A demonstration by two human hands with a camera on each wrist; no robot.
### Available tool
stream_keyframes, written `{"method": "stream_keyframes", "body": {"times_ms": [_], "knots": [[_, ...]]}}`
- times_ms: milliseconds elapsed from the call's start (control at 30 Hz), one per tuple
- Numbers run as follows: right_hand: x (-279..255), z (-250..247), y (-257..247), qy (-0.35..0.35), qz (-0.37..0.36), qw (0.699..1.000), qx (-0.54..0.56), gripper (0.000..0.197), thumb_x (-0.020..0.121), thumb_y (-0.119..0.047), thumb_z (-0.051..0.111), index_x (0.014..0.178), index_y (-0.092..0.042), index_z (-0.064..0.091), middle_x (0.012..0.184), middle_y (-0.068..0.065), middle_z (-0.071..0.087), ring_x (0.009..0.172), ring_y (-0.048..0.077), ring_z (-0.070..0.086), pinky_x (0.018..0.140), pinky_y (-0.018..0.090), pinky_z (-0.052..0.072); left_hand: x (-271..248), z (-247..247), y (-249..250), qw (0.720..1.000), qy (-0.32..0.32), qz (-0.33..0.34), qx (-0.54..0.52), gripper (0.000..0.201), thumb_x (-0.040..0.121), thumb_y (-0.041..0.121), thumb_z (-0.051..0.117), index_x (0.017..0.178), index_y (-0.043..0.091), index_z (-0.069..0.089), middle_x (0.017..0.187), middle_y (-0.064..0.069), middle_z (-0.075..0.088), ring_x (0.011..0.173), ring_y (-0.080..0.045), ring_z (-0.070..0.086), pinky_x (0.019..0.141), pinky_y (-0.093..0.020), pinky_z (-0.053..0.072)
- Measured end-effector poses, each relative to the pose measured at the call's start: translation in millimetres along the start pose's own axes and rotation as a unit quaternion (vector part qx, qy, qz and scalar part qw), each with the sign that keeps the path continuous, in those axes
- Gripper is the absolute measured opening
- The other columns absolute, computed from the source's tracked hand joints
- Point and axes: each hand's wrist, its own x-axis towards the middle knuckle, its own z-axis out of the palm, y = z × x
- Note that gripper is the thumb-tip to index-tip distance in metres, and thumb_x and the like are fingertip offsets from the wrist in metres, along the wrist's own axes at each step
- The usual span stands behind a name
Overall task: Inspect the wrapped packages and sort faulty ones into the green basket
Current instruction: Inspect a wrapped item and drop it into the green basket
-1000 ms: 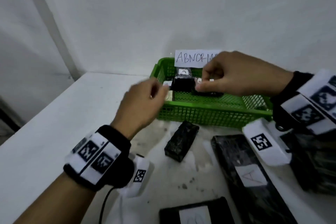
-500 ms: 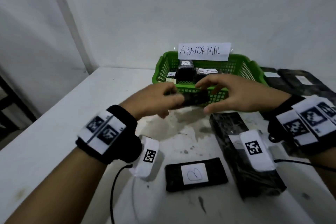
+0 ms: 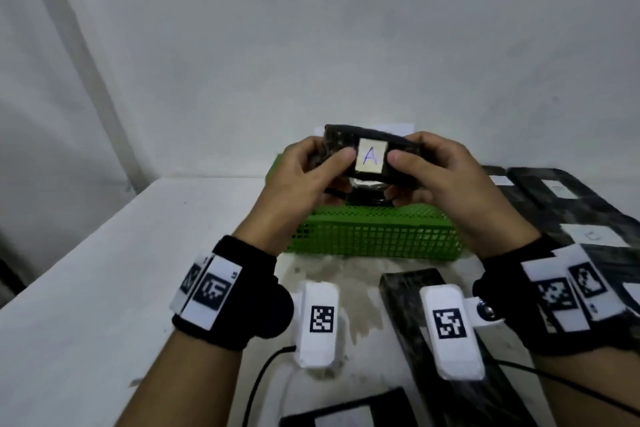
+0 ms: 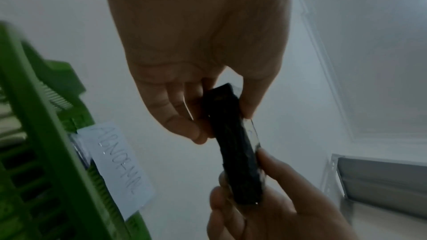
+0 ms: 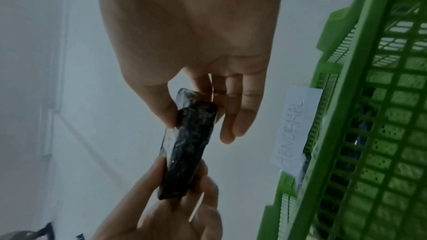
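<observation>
A small black wrapped package [image 3: 372,154] with a white label marked "A" is held up in the air above the green basket [image 3: 374,236]. My left hand [image 3: 311,173] pinches its left end, thumb on the front face and fingers behind. My right hand [image 3: 433,173] pinches its right end the same way. The left wrist view shows the package [image 4: 238,152] edge-on between thumb and fingers, and the right wrist view shows the package [image 5: 189,151] the same way. The basket [image 5: 369,134] carries a white paper sign [image 5: 295,127] reading "ABNORMAL" and holds dark packages, mostly hidden by my hands.
A long black package [image 3: 412,295] lies on the white table in front of the basket, partly under my right wrist. Another labelled black package [image 3: 349,416] sits at the bottom edge. Several black packages [image 3: 571,204] are piled at the right. A white wall stands behind.
Both hands lifted the small black package from table height in front of the basket up to eye level and turned its "A" label toward me.
</observation>
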Motion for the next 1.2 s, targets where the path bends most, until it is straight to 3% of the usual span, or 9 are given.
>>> {"method": "stream_keyframes", "body": {"times_ms": [133, 233, 333, 533, 733, 900, 1000, 1067, 1200], "knots": [[5, -18, 7, 0.043, -0.018, 0.999, -0.003, 0.012, 0.090, -0.012, 0.072, 0.101, -0.012, 0.066, 0.095, 0.011, 0.069, 0.070, 0.022, 0.071, 0.065, 0.037, 0.059, 17, 16, -7, 0.999, -0.033, 0.003, -0.020, 0.026, 0.094, 0.018, 0.063, 0.119, 0.008, 0.063, 0.088, 0.002, 0.072, 0.073, -0.013, 0.067, 0.061, -0.024, 0.054], [5, -23, 4, 0.060, -0.062, 0.996, -0.013, 0.012, 0.085, -0.010, 0.070, 0.097, -0.012, 0.067, 0.081, 0.001, 0.067, 0.064, 0.009, 0.064, 0.054, 0.020, 0.049, 18, 18, -4, 0.997, -0.077, 0.024, -0.006, 0.030, 0.093, 0.017, 0.063, 0.123, 0.011, 0.061, 0.089, 0.003, 0.073, 0.079, -0.014, 0.070, 0.068, -0.028, 0.057], [11, -17, -5, 0.059, -0.088, 0.994, -0.019, 0.011, 0.091, -0.002, 0.066, 0.095, -0.012, 0.064, 0.071, -0.008, 0.063, 0.058, 0.001, 0.056, 0.051, 0.015, 0.043, 19, 15, 1, 0.996, -0.064, 0.057, -0.015, 0.028, 0.094, 0.015, 0.062, 0.122, 0.012, 0.062, 0.097, -0.001, 0.073, 0.082, -0.014, 0.071, 0.065, -0.026, 0.056], [21, -9, 0, 0.021, -0.090, 0.996, -0.018, 0.018, 0.079, -0.020, 0.076, 0.093, -0.020, 0.064, 0.073, -0.012, 0.064, 0.066, 0.003, 0.059, 0.056, 0.016, 0.044, 19, 12, -3, 0.998, -0.042, 0.039, 0.004, 0.026, 0.095, 0.023, 0.063, 0.119, 0.012, 0.062, 0.086, 0.005, 0.070, 0.069, -0.012, 0.067, 0.059, -0.025, 0.053], [12, -14, 10, 0.027, -0.045, 0.999, 0.014, 0.013, 0.087, -0.009, 0.075, 0.087, -0.012, 0.063, 0.065, -0.005, 0.064, 0.053, 0.012, 0.052, 0.048, 0.025, 0.041, 19, 18, -6, 0.997, -0.056, 0.033, 0.033, 0.025, 0.095, 0.026, 0.064, 0.117, 0.014, 0.063, 0.075, 0.011, 0.070, 0.067, -0.011, 0.066, 0.059, -0.024, 0.052], [7, -13, 12, 0.065, -0.060, 0.996, -0.016, 0.013, 0.086, -0.003, 0.074, 0.089, -0.006, 0.061, 0.056, -0.009, 0.060, 0.048, 0.005, 0.054, 0.047, 0.016, 0.042, 20, 23, -13, 0.993, -0.043, 0.060, 0.089, 0.023, 0.094, 0.027, 0.066, 0.112, 0.013, 0.066, 0.080, 0.006, 0.069, 0.065, -0.006, 0.067, 0.056, -0.019, 0.047], [8, -6, 18, 0.091, -0.085, 0.989, -0.077, 0.017, 0.086, -0.013, 0.079, 0.084, -0.016, 0.062, 0.059, -0.010, 0.060, 0.054, 0.008, 0.055, 0.053, 0.026, 0.045, 19, 24, -16, 0.994, -0.012, 0.073, 0.085, 0.018, 0.094, 0.024, 0.066, 0.107, 0.012, 0.066, 0.077, 0.008, 0.068, 0.060, -0.001, 0.065, 0.052, -0.012, 0.044], [8, -4, 19, 0.092, -0.101, 0.986, -0.094, 0.016, 0.086, -0.016, 0.079, 0.086, -0.015, 0.063, 0.065, -0.009, 0.063, 0.061, 0.010, 0.060, 0.059, 0.033, 0.050, 19, 20, -16, 0.993, -0.011, 0.080, 0.092, 0.019, 0.094, 0.026, 0.066, 0.107, 0.011, 0.063, 0.078, 0.005, 0.068, 0.060, -0.006, 0.065, 0.053, -0.017, 0.046], [5, -10, 14, 0.060, -0.138, 0.979, -0.140, 0.024, 0.084, -0.017, 0.080, 0.103, -0.018, 0.066, 0.097, -0.005, 0.073, 0.093, 0.013, 0.072, 0.088, 0.044, 0.059, 20, 13, -11, 0.996, -0.063, 0.022, 0.057, 0.020, 0.096, 0.035, 0.061, 0.095, 0.015, 0.058, 0.082, -0.001, 0.067, 0.063, -0.017, 0.063, 0.053, -0.023, 0.046]]}}
